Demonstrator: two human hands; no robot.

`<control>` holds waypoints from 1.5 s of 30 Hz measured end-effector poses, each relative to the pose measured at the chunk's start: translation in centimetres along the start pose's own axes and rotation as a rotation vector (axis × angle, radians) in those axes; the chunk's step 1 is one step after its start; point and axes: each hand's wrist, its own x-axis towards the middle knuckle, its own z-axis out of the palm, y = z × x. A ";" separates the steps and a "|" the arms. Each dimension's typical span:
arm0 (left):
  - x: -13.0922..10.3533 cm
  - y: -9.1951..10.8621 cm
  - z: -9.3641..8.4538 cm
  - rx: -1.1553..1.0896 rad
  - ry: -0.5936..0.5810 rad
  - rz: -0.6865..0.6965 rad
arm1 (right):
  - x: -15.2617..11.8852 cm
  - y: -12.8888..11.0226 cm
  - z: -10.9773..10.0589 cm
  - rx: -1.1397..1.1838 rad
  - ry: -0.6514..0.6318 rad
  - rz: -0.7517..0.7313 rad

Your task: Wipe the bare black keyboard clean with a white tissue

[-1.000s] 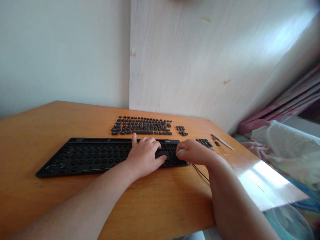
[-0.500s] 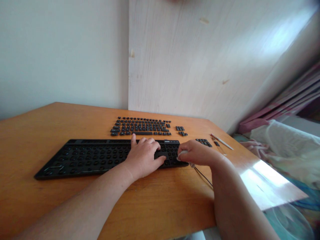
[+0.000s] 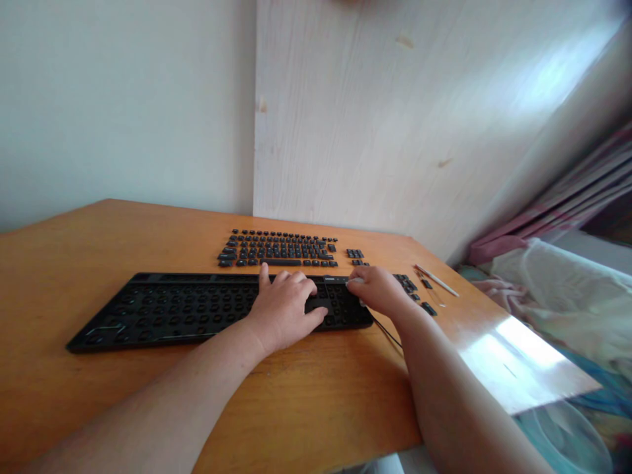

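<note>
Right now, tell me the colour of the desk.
Orange-brown wood; the desk shows in the head view.

I have one view only, from the head camera, above the near edge of the desk (image 3: pixel 74 263), looking forward and down. It faces the wall and board (image 3: pixel 375 112) behind, sits close over the forearms, and the keyboard (image 3: pixel 187 309) lies mid-frame.
</note>
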 end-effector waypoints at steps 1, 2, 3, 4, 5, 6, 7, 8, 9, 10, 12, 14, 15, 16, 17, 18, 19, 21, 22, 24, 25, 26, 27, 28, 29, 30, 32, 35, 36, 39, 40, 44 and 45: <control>0.0 0.0 0.0 0.003 0.000 -0.001 | 0.0 -0.2 -0.1 -0.029 -0.005 -0.003; 0.0 0.0 0.0 0.005 -0.001 0.000 | 0.0 -0.4 -0.1 -0.054 -0.013 -0.004; 0.0 0.0 0.0 0.006 -0.003 0.000 | -0.1 -0.5 -0.2 -0.075 -0.025 -0.007; 0.0 0.0 0.0 0.007 -0.004 -0.002 | -0.1 -0.6 -0.4 -0.090 -0.040 -0.009; 0.0 0.0 0.0 0.007 -0.008 -0.003 | -0.2 -0.7 -0.5 -0.100 -0.059 -0.015; 0.0 0.0 0.0 0.008 -0.011 -0.004 | -0.3 -0.6 -0.6 -0.104 -0.077 -0.027; 0.0 0.0 0.0 0.009 -0.012 -0.005 | -0.4 -0.6 -0.8 -0.101 -0.098 -0.043; 0.0 0.0 0.0 0.010 -0.010 -0.004 | -0.4 -0.5 -0.9 -0.092 -0.117 -0.058; 0.0 0.0 0.0 0.012 -0.007 -0.003 | -0.6 -0.5 -1.0 -0.080 -0.135 -0.072; 0.0 0.0 0.0 0.013 -0.003 -0.002 | -0.7 -0.4 -1.2 -0.067 -0.148 -0.081; 0.0 0.0 0.1 0.011 -0.002 -0.004 | -1.0 -0.4 -1.5 -0.048 -0.172 -0.080; 0.0 0.0 0.1 0.005 -0.005 -0.005 | -1.4 -0.5 -1.8 -0.039 -0.200 -0.060; 0.0 0.0 0.1 0.002 -0.005 -0.004 | -1.7 -0.6 -2.0 -0.034 -0.221 -0.052; 0.0 0.0 0.1 0.001 -0.005 -0.003 | -1.9 -0.6 -2.1 -0.027 -0.243 -0.048; 0.0 0.0 0.1 0.001 -0.004 -0.002 | -2.1 -0.7 -2.3 -0.019 -0.264 -0.051; 0.0 0.0 0.1 0.003 -0.005 -0.002 | -2.2 -0.7 -2.5 -0.011 -0.285 -0.056; 0.0 0.0 0.1 0.007 -0.006 -0.002 | -2.4 -0.7 -2.6 -0.003 -0.301 -0.061; 0.0 0.0 0.0 0.015 -0.010 -0.001 | -2.6 -0.8 -2.8 0.009 -0.320 -0.068; 0.0 0.0 0.0 0.019 -0.012 0.000 | -2.7 -0.8 -2.9 0.013 -0.324 -0.070; 0.0 0.0 -0.1 0.026 -0.015 0.001 | -2.8 -0.9 -3.1 0.020 -0.331 -0.072; 0.0 0.0 -0.1 0.028 -0.017 0.002 | -2.8 -1.0 -3.2 0.024 -0.335 -0.071; 0.1 0.0 -0.1 0.029 -0.019 0.001 | -2.9 -1.0 -3.3 0.030 -0.339 -0.069; 0.1 0.1 -0.2 0.029 -0.020 -0.001 | -2.9 -1.0 -3.3 0.039 -0.345 -0.067; 0.1 0.1 -0.2 0.029 -0.021 -0.001 | -3.0 -1.1 -3.4 0.051 -0.355 -0.063; 0.1 0.1 -0.2 0.028 -0.024 -0.001 | -3.1 -1.0 -3.4 0.067 -0.367 -0.062; 0.1 0.1 -0.2 0.027 -0.026 0.000 | -3.2 -1.0 -3.5 0.083 -0.381 -0.060; 0.1 0.1 -0.3 0.024 -0.026 0.002 | -3.2 -0.7 -3.5 0.117 -0.419 -0.054; 0.1 0.0 -0.2 0.016 -0.026 0.002 | -3.1 -0.4 -3.4 0.190 -0.442 -0.057; 0.1 0.0 -0.2 0.015 -0.025 0.002 | -3.0 -0.3 -3.4 0.229 -0.418 -0.063; 0.0 0.0 -0.2 0.017 -0.016 0.008 | -2.5 -0.5 -3.1 0.405 -0.259 -0.067; 0.0 0.0 -0.2 0.018 -0.011 0.010 | -2.3 -0.7 -2.9 0.481 -0.212 -0.057; -0.1 0.3 -0.7 0.001 0.015 0.011 | -2.1 -1.7 -2.2 0.817 -0.181 -0.011; -0.1 0.4 -0.9 -0.010 0.025 0.011 | -2.1 -1.9 -2.0 0.898 -0.189 0.001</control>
